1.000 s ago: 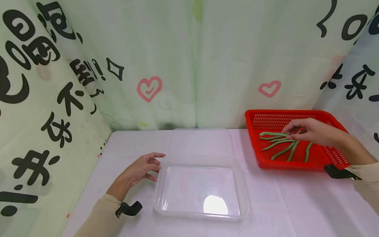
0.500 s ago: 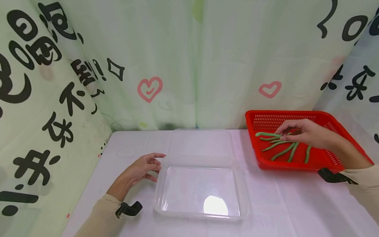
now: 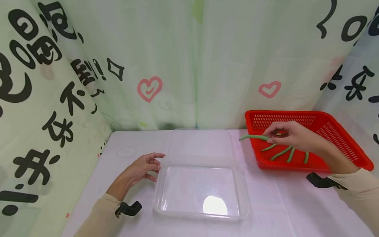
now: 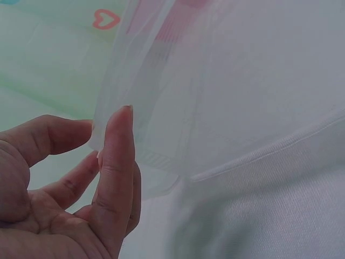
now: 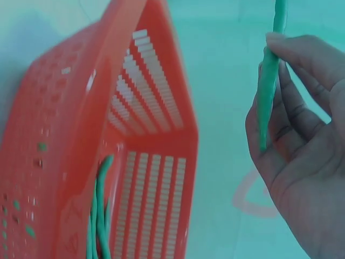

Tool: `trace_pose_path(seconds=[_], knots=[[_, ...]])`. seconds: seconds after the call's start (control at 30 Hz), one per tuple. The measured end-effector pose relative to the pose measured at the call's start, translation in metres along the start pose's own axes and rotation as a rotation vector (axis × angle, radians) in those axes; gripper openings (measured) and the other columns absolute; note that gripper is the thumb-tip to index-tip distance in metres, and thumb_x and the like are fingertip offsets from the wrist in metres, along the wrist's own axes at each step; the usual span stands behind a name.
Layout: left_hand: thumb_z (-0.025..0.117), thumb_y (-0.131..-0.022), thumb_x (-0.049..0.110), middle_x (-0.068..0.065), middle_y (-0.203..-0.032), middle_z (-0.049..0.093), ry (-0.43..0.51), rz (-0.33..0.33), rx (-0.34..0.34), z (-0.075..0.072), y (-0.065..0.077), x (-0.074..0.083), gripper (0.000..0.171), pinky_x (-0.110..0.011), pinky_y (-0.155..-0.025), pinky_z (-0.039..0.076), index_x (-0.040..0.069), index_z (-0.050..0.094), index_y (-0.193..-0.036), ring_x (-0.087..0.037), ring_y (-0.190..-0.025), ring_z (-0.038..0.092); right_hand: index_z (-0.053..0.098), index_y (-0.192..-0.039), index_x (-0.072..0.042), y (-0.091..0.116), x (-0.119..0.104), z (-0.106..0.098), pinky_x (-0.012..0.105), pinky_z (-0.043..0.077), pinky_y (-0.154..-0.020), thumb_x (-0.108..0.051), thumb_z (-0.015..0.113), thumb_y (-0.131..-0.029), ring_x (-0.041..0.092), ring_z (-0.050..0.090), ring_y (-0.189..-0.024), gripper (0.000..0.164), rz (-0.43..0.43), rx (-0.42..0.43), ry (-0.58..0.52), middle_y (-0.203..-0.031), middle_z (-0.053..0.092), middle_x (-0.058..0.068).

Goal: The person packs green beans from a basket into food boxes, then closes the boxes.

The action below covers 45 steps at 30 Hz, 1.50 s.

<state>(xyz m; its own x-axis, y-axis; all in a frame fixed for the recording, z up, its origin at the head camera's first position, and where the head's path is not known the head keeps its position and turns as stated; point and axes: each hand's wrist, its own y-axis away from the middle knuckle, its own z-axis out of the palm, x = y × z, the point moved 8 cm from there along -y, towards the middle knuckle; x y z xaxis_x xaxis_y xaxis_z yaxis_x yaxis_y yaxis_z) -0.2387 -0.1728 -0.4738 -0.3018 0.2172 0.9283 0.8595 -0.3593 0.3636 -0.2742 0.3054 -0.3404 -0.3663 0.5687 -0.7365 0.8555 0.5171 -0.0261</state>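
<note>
My right hand pinches a green bean between thumb and fingers above the left side of a red basket. The bean's tip pokes out past the basket's left rim. In the right wrist view this green bean is upright across the fingers, clear of the basket wall. Several more green beans lie on the basket floor, partly hidden by the hand. At the upper left corner of a clear plastic container, my left hand holds the rim, thumb and fingers on either side of it in the left wrist view.
A clear, flat sheet-like piece, perhaps the container's lid, extends behind the container. A white cloth covers the table. Pale curtains with black writing and hearts hang at the back and sides.
My right hand has moved left and slightly towards me, carrying one green bean up out of the bunch and partly past the basket's rim. The left hand and container stay put.
</note>
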Motion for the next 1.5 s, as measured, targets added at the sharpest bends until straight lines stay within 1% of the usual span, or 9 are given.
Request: trace_pose_path(seconds=[0.1,0.27,0.53,0.73,0.87,1.0,1.13,1.33,1.5], knots=[[0.062,-0.096,0.001,-0.007,-0.099,0.057,0.0,0.002,-0.005,0.0,0.0,0.0,0.054,-0.037,-0.066,0.063,0.001,0.046,-0.148,-0.02,-0.084,0.059,0.071,-0.111,-0.012,-0.005,-0.005,0.009,0.031,0.061,-0.071,-0.012,0.075,-0.092,0.021,0.071,-0.082,0.02,0.021,0.004,-0.004,-0.096,0.072,0.006],[0.063,-0.096,0.002,-0.007,-0.099,0.056,0.003,0.006,-0.01,-0.001,0.001,0.0,0.056,-0.037,-0.066,0.063,0.001,0.045,-0.148,-0.021,-0.085,0.059,0.072,-0.11,-0.012,-0.013,-0.016,0.026,0.031,0.062,-0.073,-0.009,0.075,-0.091,0.024,0.07,-0.083,0.019,0.029,-0.006,-0.037,-0.098,0.072,0.009],[0.064,-0.095,0.002,-0.007,-0.099,0.057,0.01,0.0,0.006,-0.003,-0.001,0.002,0.056,-0.038,-0.066,0.062,0.002,0.046,-0.148,-0.02,-0.084,0.06,0.074,-0.105,-0.018,-0.027,-0.031,0.052,0.029,0.059,-0.071,-0.006,0.077,-0.089,0.02,0.064,-0.09,0.021,-0.027,-0.026,-0.022,-0.1,0.07,0.005],[0.065,-0.095,0.002,-0.006,-0.099,0.056,0.013,0.002,-0.007,-0.002,-0.003,0.003,0.057,-0.038,-0.066,0.063,0.002,0.046,-0.149,-0.019,-0.085,0.06,0.074,-0.103,-0.02,-0.036,-0.041,0.07,0.029,0.059,-0.073,-0.014,0.08,-0.089,0.02,0.064,-0.088,0.016,-0.065,-0.051,-0.051,-0.096,0.069,0.0],[0.063,-0.096,0.002,-0.006,-0.098,0.056,0.013,0.017,-0.017,-0.002,-0.002,0.006,0.056,-0.037,-0.066,0.063,0.0,0.044,-0.149,-0.019,-0.084,0.059,0.074,-0.102,-0.021,-0.041,-0.049,0.082,0.03,0.06,-0.076,-0.019,0.081,-0.088,0.021,0.065,-0.087,0.015,-0.088,-0.077,-0.064,-0.095,0.071,-0.002],[0.062,-0.096,0.001,-0.006,-0.097,0.056,0.017,0.015,-0.021,-0.001,-0.002,0.006,0.056,-0.037,-0.065,0.062,-0.001,0.043,-0.149,-0.019,-0.084,0.059,0.074,-0.102,-0.022,-0.042,-0.056,0.095,0.031,0.06,-0.079,-0.022,0.08,-0.089,0.02,0.065,-0.089,0.015,-0.098,-0.121,-0.095,-0.096,0.071,-0.001],[0.062,-0.096,0.001,-0.006,-0.097,0.056,0.018,0.011,-0.02,0.0,-0.001,0.006,0.056,-0.037,-0.065,0.062,-0.001,0.043,-0.149,-0.019,-0.085,0.059,0.074,-0.105,-0.021,-0.042,-0.063,0.108,0.033,0.06,-0.078,-0.02,0.079,-0.09,0.021,0.065,-0.089,0.015,-0.124,-0.164,-0.142,-0.097,0.071,0.002],[0.061,-0.096,0.0,-0.006,-0.096,0.056,0.014,0.007,-0.02,0.001,0.0,0.005,0.055,-0.036,-0.064,0.062,-0.001,0.044,-0.148,-0.019,-0.084,0.059,0.074,-0.105,-0.019,-0.04,-0.07,0.13,0.034,0.061,-0.076,-0.018,0.078,-0.091,0.02,0.064,-0.089,0.015,-0.156,-0.232,-0.18,-0.097,0.07,0.0],[0.062,-0.096,0.0,-0.006,-0.096,0.057,0.018,0.002,-0.014,0.002,0.0,0.002,0.055,-0.036,-0.063,0.062,0.0,0.045,-0.148,-0.02,-0.085,0.06,0.075,-0.104,-0.021,-0.036,-0.074,0.15,0.035,0.06,-0.076,-0.017,0.079,-0.09,0.019,0.064,-0.088,0.015,-0.134,-0.264,-0.187,-0.096,0.07,-0.001]])
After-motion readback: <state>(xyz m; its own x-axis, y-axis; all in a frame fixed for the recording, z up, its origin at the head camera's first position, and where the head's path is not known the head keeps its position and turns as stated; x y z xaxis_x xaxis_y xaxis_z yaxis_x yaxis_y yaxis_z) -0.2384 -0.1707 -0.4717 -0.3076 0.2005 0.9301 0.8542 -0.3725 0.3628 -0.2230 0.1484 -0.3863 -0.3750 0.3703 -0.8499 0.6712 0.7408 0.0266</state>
